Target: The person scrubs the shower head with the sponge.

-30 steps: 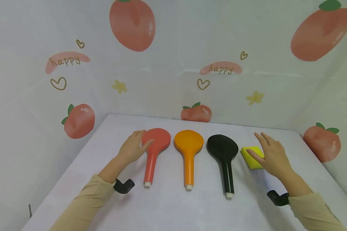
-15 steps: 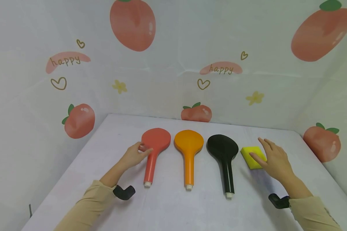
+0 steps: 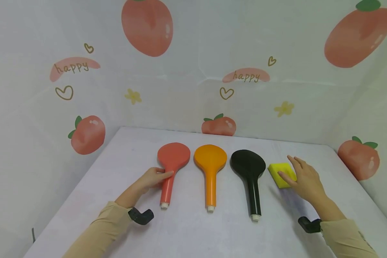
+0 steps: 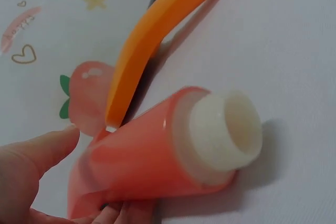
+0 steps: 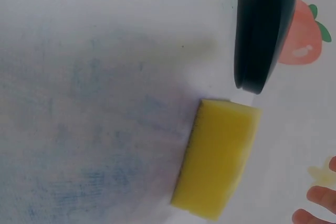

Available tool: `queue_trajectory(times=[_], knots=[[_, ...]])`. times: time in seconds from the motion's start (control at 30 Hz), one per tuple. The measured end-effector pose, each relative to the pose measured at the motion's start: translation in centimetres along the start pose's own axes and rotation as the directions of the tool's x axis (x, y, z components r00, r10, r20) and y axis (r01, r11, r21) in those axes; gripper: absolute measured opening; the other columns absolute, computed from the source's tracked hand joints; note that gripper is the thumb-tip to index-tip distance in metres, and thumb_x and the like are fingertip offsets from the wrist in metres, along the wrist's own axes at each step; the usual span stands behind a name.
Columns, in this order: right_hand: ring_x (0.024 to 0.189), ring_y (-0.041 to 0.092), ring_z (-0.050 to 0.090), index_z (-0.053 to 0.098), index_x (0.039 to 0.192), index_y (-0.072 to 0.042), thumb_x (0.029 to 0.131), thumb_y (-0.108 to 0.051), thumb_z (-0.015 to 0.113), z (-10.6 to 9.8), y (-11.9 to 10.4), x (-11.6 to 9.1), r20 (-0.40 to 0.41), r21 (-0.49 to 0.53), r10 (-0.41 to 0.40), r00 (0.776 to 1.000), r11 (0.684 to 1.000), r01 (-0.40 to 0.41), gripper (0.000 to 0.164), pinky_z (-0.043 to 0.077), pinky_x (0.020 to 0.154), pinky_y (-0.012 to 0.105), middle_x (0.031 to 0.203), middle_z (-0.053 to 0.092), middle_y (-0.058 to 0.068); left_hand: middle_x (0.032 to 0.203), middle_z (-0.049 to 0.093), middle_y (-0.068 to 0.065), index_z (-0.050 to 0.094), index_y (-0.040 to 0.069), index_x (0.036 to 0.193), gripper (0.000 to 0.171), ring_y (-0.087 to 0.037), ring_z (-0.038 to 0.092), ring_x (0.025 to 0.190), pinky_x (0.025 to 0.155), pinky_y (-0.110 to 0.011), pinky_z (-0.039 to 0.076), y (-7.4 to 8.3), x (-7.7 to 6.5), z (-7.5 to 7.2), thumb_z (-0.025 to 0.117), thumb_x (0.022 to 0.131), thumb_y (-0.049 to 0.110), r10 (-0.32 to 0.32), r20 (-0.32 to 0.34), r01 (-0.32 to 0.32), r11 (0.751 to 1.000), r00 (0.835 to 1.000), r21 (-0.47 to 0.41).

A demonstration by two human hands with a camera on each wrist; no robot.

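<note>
A red shower head (image 3: 174, 154) with a white threaded end lies on the table, its round face toward the back. My left hand (image 3: 152, 178) holds it at the neck, thumb laid across the top and fingers curled at the far side. In the left wrist view the thumb (image 4: 50, 148) is on one side of the red handle (image 4: 139, 158) and fingertips show along its other side. My right hand (image 3: 309, 182), fingers spread and holding nothing, hovers beside a yellow sponge (image 3: 280, 173). In the right wrist view its fingertips appear at the edge, apart from the sponge.
An orange shower head (image 3: 210, 157) and a black shower head (image 3: 247, 164) lie in a row between my hands, handles toward me. The white table (image 3: 193, 236) backs onto a fruit-printed curtain (image 3: 180, 93).
My left hand has come down from beside the red shower head's face to its neck, and its fingers have closed in. The right hand has dropped slightly near the sponge.
</note>
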State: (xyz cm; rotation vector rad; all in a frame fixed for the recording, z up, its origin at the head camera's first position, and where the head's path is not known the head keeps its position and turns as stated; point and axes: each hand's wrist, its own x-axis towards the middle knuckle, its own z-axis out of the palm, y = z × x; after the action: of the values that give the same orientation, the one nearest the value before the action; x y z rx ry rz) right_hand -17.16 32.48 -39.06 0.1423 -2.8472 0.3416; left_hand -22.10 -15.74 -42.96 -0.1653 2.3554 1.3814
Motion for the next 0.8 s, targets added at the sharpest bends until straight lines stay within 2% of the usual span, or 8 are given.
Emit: queue_trajectory(times=[0.1, 0.23, 0.4, 0.6, 0.8], knots=[[0.116, 0.055, 0.035, 0.034, 0.138, 0.003, 0.090, -0.041, 0.056, 0.2, 0.2, 0.0, 0.019, 0.003, 0.013, 1.000, 1.000, -0.013, 0.069, 0.028, 0.095, 0.071, 0.133, 0.035, 0.036, 0.109, 0.060, -0.017, 0.046, -0.011, 0.126, 0.067, -0.019, 0.060, 0.087, 0.078, -0.031, 0.055, 0.5, -0.2, 0.4, 0.063, 0.086, 0.039, -0.005, 0.030, 0.005, 1.000, 1.000, -0.011], [0.117, 0.055, 0.035, 0.033, 0.138, 0.004, 0.090, -0.042, 0.055, 0.5, 0.5, 0.1, 0.049, 0.008, 0.027, 0.998, 1.000, -0.027, 0.070, 0.028, 0.095, 0.071, 0.134, 0.035, 0.036, 0.091, 0.061, -0.010, 0.056, -0.009, 0.113, 0.051, -0.015, 0.057, 0.077, 0.068, -0.024, 0.050, 0.9, -0.3, 0.9, 0.063, 0.086, 0.035, -0.007, 0.026, 0.006, 1.000, 1.000, 0.028], [0.115, 0.056, 0.036, 0.034, 0.137, 0.005, 0.090, -0.042, 0.056, 0.6, 0.4, 0.0, 0.061, 0.018, 0.022, 0.998, 1.000, -0.023, 0.070, 0.030, 0.094, 0.071, 0.133, 0.036, 0.037, 0.092, 0.061, -0.010, 0.057, -0.009, 0.111, 0.046, -0.015, 0.057, 0.078, 0.068, -0.023, 0.048, 1.2, -0.4, 1.2, 0.062, 0.088, 0.031, -0.010, 0.014, 0.010, 1.000, 1.000, 0.017], [0.113, 0.058, 0.038, 0.033, 0.137, 0.006, 0.089, -0.043, 0.056, 0.9, 0.4, 0.1, 0.106, 0.050, 0.042, 0.993, 0.998, -0.047, 0.073, 0.033, 0.090, 0.072, 0.131, 0.035, 0.040, 0.094, 0.066, -0.014, 0.049, -0.014, 0.118, 0.049, -0.011, 0.061, 0.076, 0.070, -0.025, 0.053, 1.4, -1.1, 1.5, 0.060, 0.090, 0.024, 0.010, 0.032, -0.007, 0.996, 0.999, -0.090], [0.111, 0.057, 0.039, 0.029, 0.139, 0.005, 0.088, -0.045, 0.057, 1.6, 0.7, 0.2, 0.177, 0.052, 0.084, 0.981, 0.994, -0.095, 0.077, 0.036, 0.086, 0.070, 0.133, 0.031, 0.040, 0.094, 0.068, -0.010, 0.045, -0.012, 0.121, 0.044, -0.009, 0.063, 0.079, 0.079, -0.030, 0.056, 2.0, -1.3, 1.7, 0.057, 0.092, 0.019, 0.102, 0.064, -0.085, 0.969, 0.993, -0.232]])
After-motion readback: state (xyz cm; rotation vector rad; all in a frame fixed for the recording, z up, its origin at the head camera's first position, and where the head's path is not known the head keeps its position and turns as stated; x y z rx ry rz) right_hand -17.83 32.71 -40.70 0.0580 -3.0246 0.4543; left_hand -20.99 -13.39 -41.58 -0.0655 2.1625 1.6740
